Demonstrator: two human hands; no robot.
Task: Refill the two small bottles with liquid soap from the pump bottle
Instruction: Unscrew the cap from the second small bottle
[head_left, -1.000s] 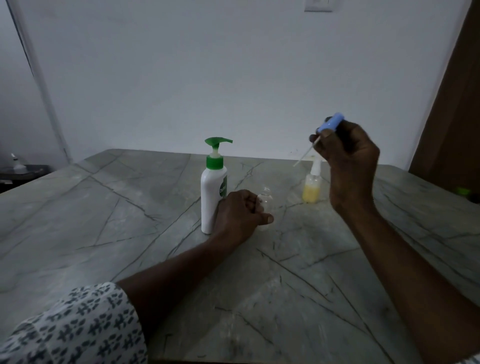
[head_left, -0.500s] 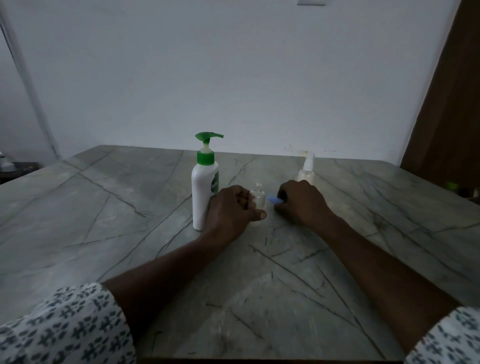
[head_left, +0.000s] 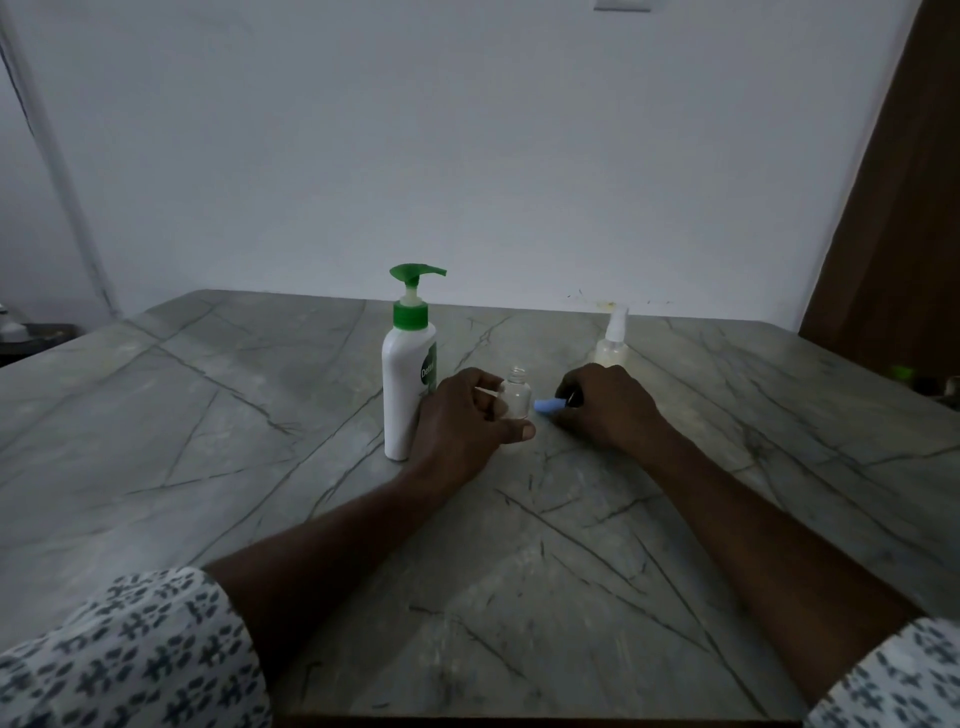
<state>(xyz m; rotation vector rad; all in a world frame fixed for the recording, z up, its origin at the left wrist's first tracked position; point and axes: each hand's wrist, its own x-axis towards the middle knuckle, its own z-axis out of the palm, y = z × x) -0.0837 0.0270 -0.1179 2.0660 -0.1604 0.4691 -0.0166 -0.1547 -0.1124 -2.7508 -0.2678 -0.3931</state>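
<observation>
Gripping, head view: the left hand (head_left: 465, 415) is curling its fingers and thumb round the small clear bottle (head_left: 516, 399), which is standing upright and uncapped on the table (head_left: 208, 415), just beside the pump bottle (head_left: 408, 379). The right hand (head_left: 608, 408) is resting on the table and pinching a blue cap (head_left: 549, 405), whose tip is lying close to the clear bottle. The second small bottle (head_left: 612, 340), wearing a white spray top, is standing just behind the right hand.

Handling, as a judgement: the clear bottle is looking empty, so it is likely behaving as a light, rigid, easily tipped part. Its neck is narrow, so it is best held low on the body, leaving the mouth free. The pump bottle is probably handling heavier and stiffer, and is best steadied at its waist while the pump head is pressed.
</observation>
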